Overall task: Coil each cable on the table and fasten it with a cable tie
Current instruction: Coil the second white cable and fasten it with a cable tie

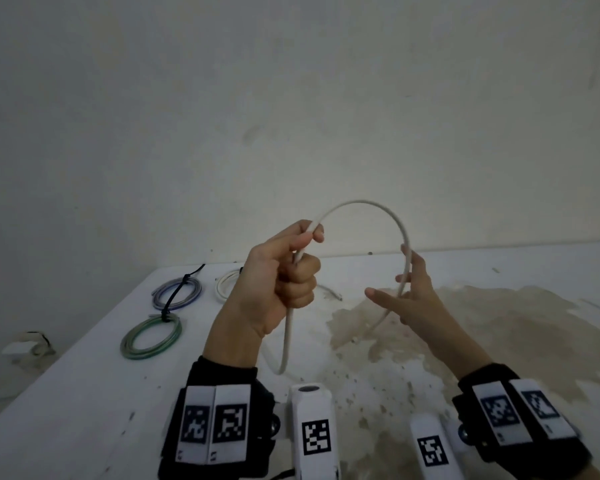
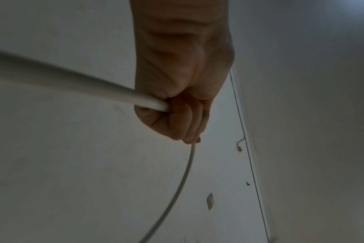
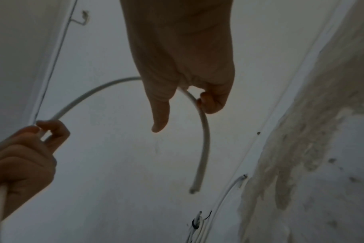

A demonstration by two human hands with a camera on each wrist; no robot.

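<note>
A stiff white cable (image 1: 361,201) arches in the air between my two hands above the white table (image 1: 84,393). My left hand (image 1: 284,271) grips it in a fist, and a length hangs from the fist in a low loop toward the table. In the left wrist view the cable (image 2: 73,82) enters the closed left hand (image 2: 177,115) and leaves below it. My right hand (image 1: 409,289) holds the other side of the arch. In the right wrist view a curled finger of the right hand (image 3: 183,65) hooks the cable (image 3: 205,131), the thumb sticks out, and the cut end hangs free.
Three coiled cables fastened with black ties lie at the table's back left: a blue one (image 1: 177,292), a green one (image 1: 151,336) and a white one (image 1: 226,282). A short wire (image 1: 329,292) lies behind my hands. A brown stain (image 1: 465,323) covers the right side.
</note>
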